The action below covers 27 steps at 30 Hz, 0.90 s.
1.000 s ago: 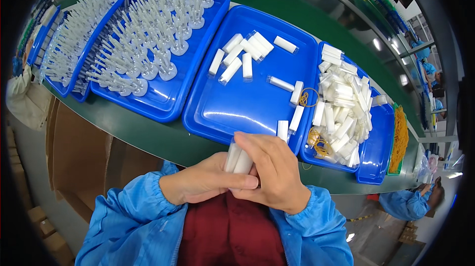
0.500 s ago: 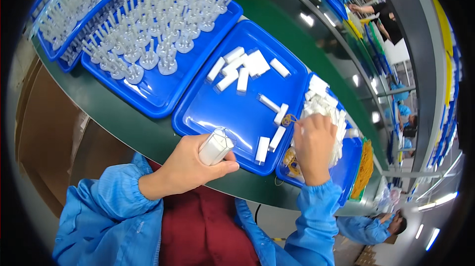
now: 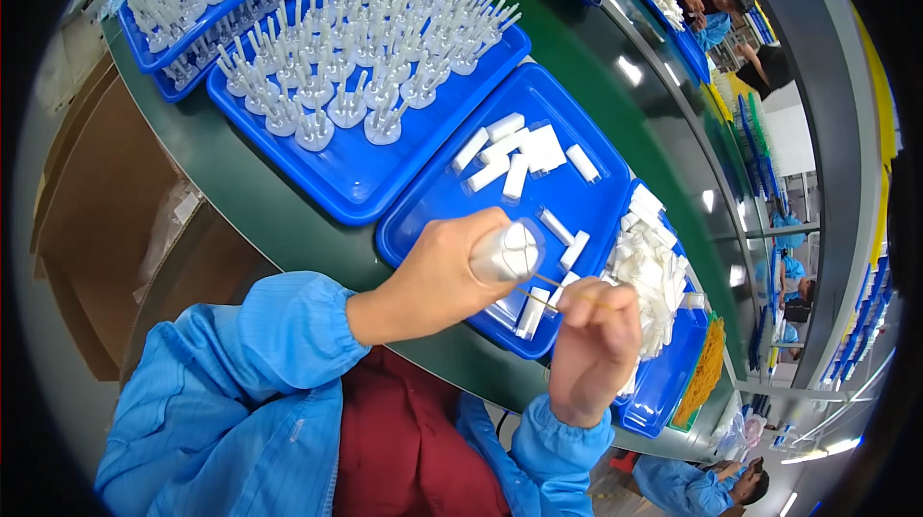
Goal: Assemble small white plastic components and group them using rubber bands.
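My left hand [image 3: 428,277] is wrapped around a bundle of white strips in clear sleeves [image 3: 502,255], its end facing up. A thin rubber band [image 3: 546,281] stretches from beside the bundle to my right hand [image 3: 594,354], whose fingers are curled and pinch it. Both hands are over the near edge of the middle blue tray [image 3: 409,233]. Loose white pieces of the same sort [image 3: 543,149] lie in that tray, several in a cluster towards its far side. A few more lie near my right hand, partly covered by it.
To the left, a blue tray [image 3: 351,205] carries many clear stemmed plastic parts [image 3: 385,65]; another such tray is beyond it. A heap of white pieces [image 3: 654,277] fills a right-hand blue tray, beside a pile of yellow rubber bands [image 3: 702,373]. Co-workers in blue sit farther off.
My right hand has moved from the right tray towards the bundle, bringing a rubber band that now stretches between them. The left hand has lifted and shifted right with the bundle. The view has shifted.
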Available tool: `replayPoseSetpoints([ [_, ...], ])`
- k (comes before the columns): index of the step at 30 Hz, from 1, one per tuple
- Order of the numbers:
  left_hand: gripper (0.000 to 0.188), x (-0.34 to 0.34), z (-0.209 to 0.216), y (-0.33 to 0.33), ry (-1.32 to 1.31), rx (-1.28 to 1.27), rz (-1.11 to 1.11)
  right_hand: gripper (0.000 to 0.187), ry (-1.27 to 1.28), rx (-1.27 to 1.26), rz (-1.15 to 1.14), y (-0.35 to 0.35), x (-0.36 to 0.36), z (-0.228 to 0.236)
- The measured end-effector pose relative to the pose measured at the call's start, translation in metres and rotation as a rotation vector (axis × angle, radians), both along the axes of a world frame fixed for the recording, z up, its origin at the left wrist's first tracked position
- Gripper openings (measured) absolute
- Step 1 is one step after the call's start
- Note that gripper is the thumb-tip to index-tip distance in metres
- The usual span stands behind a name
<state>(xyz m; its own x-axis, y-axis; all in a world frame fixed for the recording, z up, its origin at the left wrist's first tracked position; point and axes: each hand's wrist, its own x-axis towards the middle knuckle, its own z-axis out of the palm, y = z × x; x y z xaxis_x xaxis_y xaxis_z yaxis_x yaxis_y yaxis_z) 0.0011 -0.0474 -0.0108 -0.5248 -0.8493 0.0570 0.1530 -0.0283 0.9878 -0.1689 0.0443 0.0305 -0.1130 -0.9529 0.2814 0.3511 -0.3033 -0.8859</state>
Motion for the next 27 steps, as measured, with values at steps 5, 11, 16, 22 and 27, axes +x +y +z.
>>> replayPoseSetpoints([
  [5,0.019,0.0,0.005,0.003,0.09,0.194,-0.359,0.063,0.556,0.051,-0.561,-0.006,0.022,-0.009],
  [11,0.035,0.013,0.027,0.001,-0.56,-0.415,-0.574,0.072,1.446,0.005,-0.028,-0.012,0.0,0.025],
  [16,0.019,0.047,0.04,-0.029,0.089,0.359,-0.281,0.054,1.028,0.085,0.326,0.028,-0.043,0.032],
  [22,0.018,0.012,0.045,0.004,0.18,0.051,0.222,0.063,-0.244,-0.128,-0.262,0.014,-0.011,0.026],
  [27,0.049,0.011,0.03,0.04,0.207,-0.601,-0.342,0.073,0.517,0.292,-0.508,-0.016,-0.004,-0.005],
])
